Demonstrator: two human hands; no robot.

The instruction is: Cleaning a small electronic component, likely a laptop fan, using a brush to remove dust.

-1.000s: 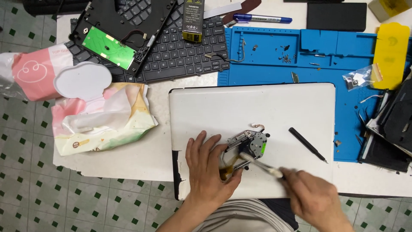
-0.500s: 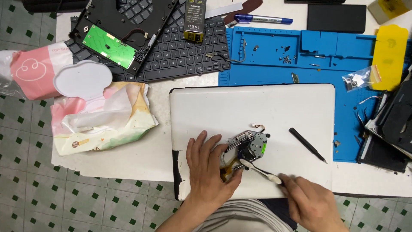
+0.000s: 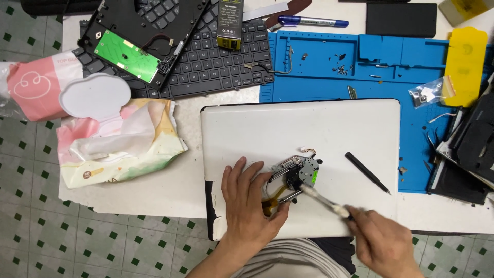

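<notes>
My left hand [image 3: 248, 206] rests flat on a closed white laptop lid [image 3: 288, 128], its fingers pressed against the left side of a small metal drive mechanism [image 3: 297, 174] with an orange ribbon cable. My right hand [image 3: 383, 242] grips a thin light-coloured brush [image 3: 324, 201] whose tip touches the lower right of the mechanism. A black pointed tool [image 3: 367, 173] lies loose on the lid to the right of it.
A blue work mat [image 3: 381, 77] with small screws lies behind the lid. A black keyboard [image 3: 216, 62] bears an opened black casing with a green circuit board [image 3: 126, 55]. Wet-wipe packs [image 3: 116, 141] lie left. A yellow part [image 3: 465, 64] and dark panels [image 3: 471, 149] sit right.
My right hand and the brush have shifted slightly, with the brush tip stroking over the mechanism. My left hand stays in place.
</notes>
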